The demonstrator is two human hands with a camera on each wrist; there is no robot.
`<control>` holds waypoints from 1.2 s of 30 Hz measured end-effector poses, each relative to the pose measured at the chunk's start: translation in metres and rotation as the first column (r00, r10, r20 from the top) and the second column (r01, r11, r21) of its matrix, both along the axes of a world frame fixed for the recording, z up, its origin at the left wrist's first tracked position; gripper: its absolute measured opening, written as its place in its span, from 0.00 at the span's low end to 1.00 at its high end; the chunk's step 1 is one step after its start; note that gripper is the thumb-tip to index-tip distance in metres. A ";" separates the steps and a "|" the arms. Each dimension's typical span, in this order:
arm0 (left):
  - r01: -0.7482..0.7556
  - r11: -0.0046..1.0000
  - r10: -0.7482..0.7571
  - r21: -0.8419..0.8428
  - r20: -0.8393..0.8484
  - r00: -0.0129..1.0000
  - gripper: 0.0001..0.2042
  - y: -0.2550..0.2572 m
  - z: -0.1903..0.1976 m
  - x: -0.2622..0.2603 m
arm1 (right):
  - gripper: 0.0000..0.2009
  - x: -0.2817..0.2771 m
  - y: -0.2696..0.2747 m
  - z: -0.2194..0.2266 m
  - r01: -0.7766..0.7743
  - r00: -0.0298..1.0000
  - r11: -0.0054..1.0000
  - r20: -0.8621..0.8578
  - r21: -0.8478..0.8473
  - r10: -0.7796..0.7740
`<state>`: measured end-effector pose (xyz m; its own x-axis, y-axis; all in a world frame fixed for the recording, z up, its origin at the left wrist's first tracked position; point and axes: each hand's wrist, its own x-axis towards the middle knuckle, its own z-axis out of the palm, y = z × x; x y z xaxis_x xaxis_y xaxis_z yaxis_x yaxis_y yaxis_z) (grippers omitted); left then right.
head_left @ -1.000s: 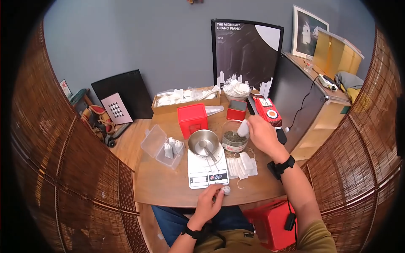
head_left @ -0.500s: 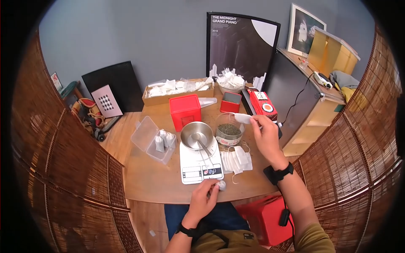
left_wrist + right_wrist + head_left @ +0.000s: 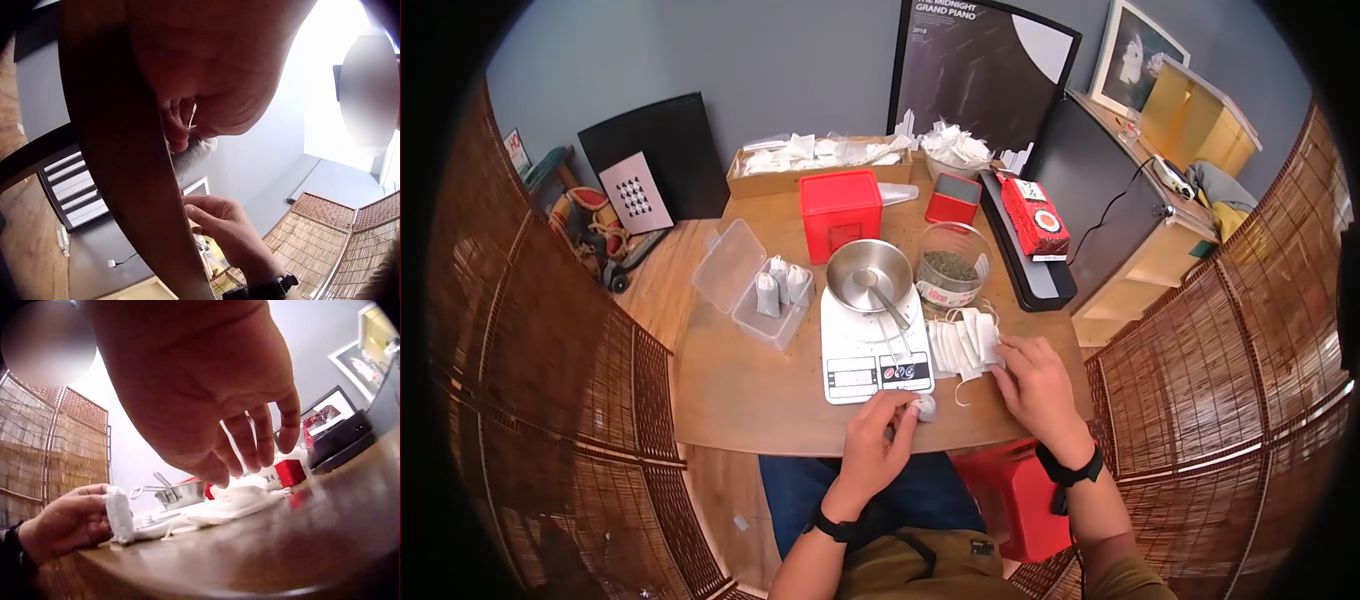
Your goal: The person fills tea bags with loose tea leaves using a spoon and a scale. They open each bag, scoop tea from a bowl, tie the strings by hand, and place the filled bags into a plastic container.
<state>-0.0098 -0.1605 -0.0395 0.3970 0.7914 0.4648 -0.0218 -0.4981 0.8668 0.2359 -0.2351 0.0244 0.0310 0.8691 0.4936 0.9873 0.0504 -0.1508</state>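
Three pouches (image 3: 782,284), apparently filled, stand in a clear box (image 3: 768,333)

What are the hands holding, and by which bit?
The left hand pinches a small, filled white bag by one end, between thumb and fingertips. The right hand is at the flat white bags, but whether it pinches one can't be told.
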 end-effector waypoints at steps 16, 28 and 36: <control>0.127 0.989 -0.121 -0.078 0.074 0.990 0.10 0.000 0.000 -0.008 | 0.09 -0.079 -0.004 -0.040 -0.171 0.732 0.969 -0.636 0.178 0.245; 0.073 0.995 -0.073 -0.061 0.003 0.997 0.06 -0.001 0.008 -0.005 | 0.13 -0.083 -0.010 -0.039 -0.133 0.701 0.980 -0.685 0.146 0.197; 0.023 0.993 -0.017 0.120 -0.046 0.999 0.07 -0.002 0.002 -0.004 | 0.11 -0.086 -0.011 -0.043 -0.105 0.720 0.984 -0.672 0.142 0.174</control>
<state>-0.0133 -0.1629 -0.0374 0.4350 0.7224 0.5375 0.0049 -0.5988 0.8009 0.1501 -0.2458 -0.0181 0.2699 0.8452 0.4612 0.6017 0.2259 -0.7661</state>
